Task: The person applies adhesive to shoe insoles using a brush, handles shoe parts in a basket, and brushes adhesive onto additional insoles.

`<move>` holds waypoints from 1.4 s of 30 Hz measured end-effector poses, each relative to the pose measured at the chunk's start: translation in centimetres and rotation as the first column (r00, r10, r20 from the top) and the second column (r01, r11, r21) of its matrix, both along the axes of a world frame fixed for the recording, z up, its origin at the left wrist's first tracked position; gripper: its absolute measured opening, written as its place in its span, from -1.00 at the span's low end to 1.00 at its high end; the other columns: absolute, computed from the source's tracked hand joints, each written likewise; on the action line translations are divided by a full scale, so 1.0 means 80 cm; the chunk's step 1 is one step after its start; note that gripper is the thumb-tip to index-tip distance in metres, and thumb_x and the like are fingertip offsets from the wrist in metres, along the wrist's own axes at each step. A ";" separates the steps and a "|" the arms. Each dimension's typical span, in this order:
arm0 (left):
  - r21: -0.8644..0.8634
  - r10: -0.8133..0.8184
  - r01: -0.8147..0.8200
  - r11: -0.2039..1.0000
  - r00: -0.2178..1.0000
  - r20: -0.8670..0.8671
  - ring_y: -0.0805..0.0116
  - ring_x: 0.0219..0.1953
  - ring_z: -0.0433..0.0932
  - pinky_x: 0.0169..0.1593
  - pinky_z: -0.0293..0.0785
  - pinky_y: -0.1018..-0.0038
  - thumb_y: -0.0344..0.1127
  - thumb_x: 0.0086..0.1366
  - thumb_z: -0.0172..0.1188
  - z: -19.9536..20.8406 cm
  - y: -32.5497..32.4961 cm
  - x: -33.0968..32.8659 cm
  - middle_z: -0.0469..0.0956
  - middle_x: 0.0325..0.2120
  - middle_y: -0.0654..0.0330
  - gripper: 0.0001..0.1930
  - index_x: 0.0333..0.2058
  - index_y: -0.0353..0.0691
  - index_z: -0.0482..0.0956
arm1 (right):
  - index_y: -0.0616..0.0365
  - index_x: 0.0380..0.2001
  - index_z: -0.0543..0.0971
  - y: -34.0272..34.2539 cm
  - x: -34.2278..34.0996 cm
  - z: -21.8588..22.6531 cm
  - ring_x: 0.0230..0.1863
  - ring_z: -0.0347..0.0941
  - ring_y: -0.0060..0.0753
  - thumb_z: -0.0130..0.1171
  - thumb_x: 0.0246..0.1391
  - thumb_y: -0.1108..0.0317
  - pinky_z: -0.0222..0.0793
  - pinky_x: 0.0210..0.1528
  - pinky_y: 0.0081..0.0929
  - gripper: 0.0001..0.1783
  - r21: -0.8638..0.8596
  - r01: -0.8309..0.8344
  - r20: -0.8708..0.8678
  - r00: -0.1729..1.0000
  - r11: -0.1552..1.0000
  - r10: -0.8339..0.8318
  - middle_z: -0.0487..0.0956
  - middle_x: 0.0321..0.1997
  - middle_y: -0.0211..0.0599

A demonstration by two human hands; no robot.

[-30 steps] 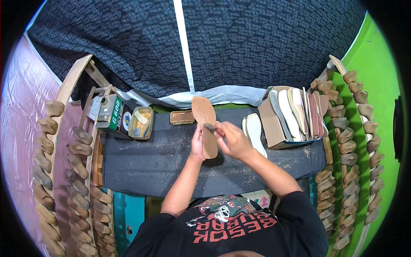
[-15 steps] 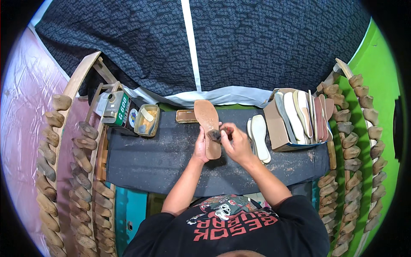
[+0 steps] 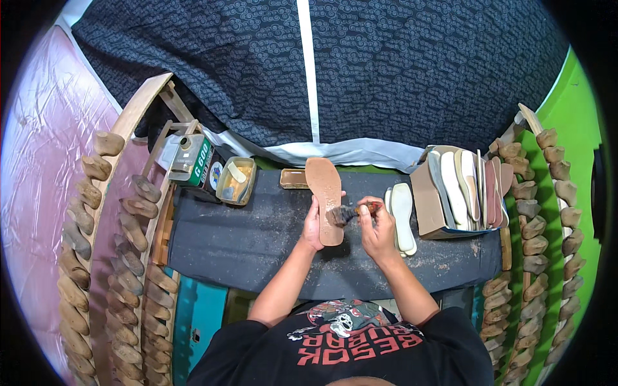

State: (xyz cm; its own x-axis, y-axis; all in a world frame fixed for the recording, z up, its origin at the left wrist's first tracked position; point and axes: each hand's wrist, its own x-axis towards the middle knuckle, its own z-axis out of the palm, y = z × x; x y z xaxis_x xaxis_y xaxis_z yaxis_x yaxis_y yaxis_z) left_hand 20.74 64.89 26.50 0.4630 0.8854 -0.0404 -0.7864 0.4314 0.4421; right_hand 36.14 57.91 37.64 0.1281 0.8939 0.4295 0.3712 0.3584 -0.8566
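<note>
A tan shoe sole (image 3: 324,180) is held up over the dark-covered table by my left hand (image 3: 313,226), which grips its left edge near the heel end. Wet, shiny patches show on the sole's face. In my right hand (image 3: 378,233) is a brush (image 3: 355,211), its short handle pinched between thumb and fingers. The dark bristles touch the sole's lower half. Behind the sole lies a small brown rectangular tray (image 3: 294,178). Pale cream soles (image 3: 403,217) rest in a small stack just right of my right hand.
A cardboard box (image 3: 430,198) packed with upright soles stands at the right. To the left are a tub (image 3: 236,182) with a pale scraper inside and a green-and-grey metal can (image 3: 191,159). Wooden shoe lasts (image 3: 74,265) line racks on both sides. Crumbs litter the table cloth (image 3: 257,254).
The brush has swung from upright over the sole to lying sideways, with its handle now showing to the right. My view has shifted, so everything sits slightly right and lower.
</note>
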 end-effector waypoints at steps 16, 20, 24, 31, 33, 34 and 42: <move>0.098 -0.017 0.011 0.995 0.998 0.058 0.30 -0.03 0.61 -0.07 0.63 0.29 0.25 0.57 -0.33 0.025 0.006 0.008 0.53 0.15 0.14 -0.32 0.36 -0.13 0.30 | 0.29 -0.15 0.53 -0.006 -0.008 -0.002 -0.39 0.61 -0.07 0.14 0.29 0.48 0.52 -0.29 -0.27 -0.87 0.127 0.004 0.106 0.994 0.992 -0.018 0.62 -0.35 -0.06; -0.013 -0.035 0.035 0.999 0.999 0.011 0.29 0.03 0.62 -0.03 0.62 0.32 0.26 0.57 -0.35 0.018 -0.012 0.024 0.55 0.17 0.16 -0.31 0.32 -0.14 0.37 | 0.29 -0.14 0.53 0.019 -0.005 -0.006 -0.36 0.63 0.01 0.14 0.29 0.48 0.53 -0.29 -0.27 -0.87 0.191 0.047 0.042 0.998 0.980 -0.056 0.64 -0.32 -0.04; 0.059 -0.004 0.003 0.998 1.000 0.029 0.29 -0.08 0.66 -0.04 0.63 0.30 0.31 0.55 -0.32 0.021 -0.003 0.022 0.65 -0.04 0.13 -0.27 0.30 -0.20 0.39 | 0.27 -0.16 0.53 0.000 -0.008 -0.011 -0.38 0.62 0.00 0.15 0.28 0.48 0.51 -0.31 -0.26 -0.88 0.207 0.019 0.133 0.990 0.978 -0.048 0.62 -0.35 -0.03; 0.104 0.031 -0.037 0.994 0.998 0.063 0.28 -0.19 0.68 -0.17 0.72 0.31 0.24 0.57 -0.29 0.025 0.026 0.010 0.52 0.19 0.13 -0.32 0.32 -0.19 0.36 | 0.27 -0.16 0.54 -0.016 -0.009 -0.007 -0.46 0.58 -0.38 0.11 0.31 0.49 0.49 -0.37 -0.41 -0.90 0.114 -0.080 0.177 0.982 0.990 0.059 0.62 -0.41 -0.17; 0.172 -0.039 0.021 0.985 0.994 0.105 0.28 -0.07 0.66 -0.05 0.69 0.30 0.23 0.57 -0.28 0.026 0.022 0.015 0.51 0.20 0.14 -0.33 0.32 -0.17 0.36 | 0.28 -0.16 0.54 0.004 -0.003 -0.002 -0.46 0.58 -0.43 0.12 0.32 0.47 0.49 -0.39 -0.44 -0.89 0.184 -0.008 0.151 0.988 0.983 -0.020 0.63 -0.41 -0.18; 0.090 -0.013 0.006 0.996 0.996 0.084 0.27 0.01 0.63 0.04 0.64 0.28 0.23 0.57 -0.28 0.027 0.018 0.023 0.52 0.19 0.14 -0.33 0.32 -0.17 0.37 | 0.28 -0.16 0.54 0.012 0.001 0.001 -0.47 0.58 -0.44 0.12 0.33 0.47 0.50 -0.38 -0.46 -0.90 0.203 -0.002 0.176 0.984 0.979 -0.034 0.64 -0.38 -0.18; 0.055 -0.014 0.009 0.998 0.996 0.083 0.24 0.09 0.59 0.19 0.54 0.24 0.19 0.58 -0.28 0.025 0.015 0.035 0.55 0.15 0.15 -0.37 0.29 -0.18 0.39 | 0.28 -0.17 0.52 0.013 -0.001 0.002 -0.40 0.63 -0.04 0.15 0.27 0.49 0.51 -0.32 -0.26 -0.89 0.215 0.054 0.136 0.987 0.975 -0.084 0.61 -0.40 -0.05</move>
State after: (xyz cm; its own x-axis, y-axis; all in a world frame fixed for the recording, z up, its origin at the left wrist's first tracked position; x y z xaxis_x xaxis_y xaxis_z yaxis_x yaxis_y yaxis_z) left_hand 23.54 66.11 28.51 0.4730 0.8798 0.0467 -0.8165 0.4178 0.3984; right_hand 36.02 58.98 37.80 0.1098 0.7728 0.6251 0.5146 0.4938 -0.7009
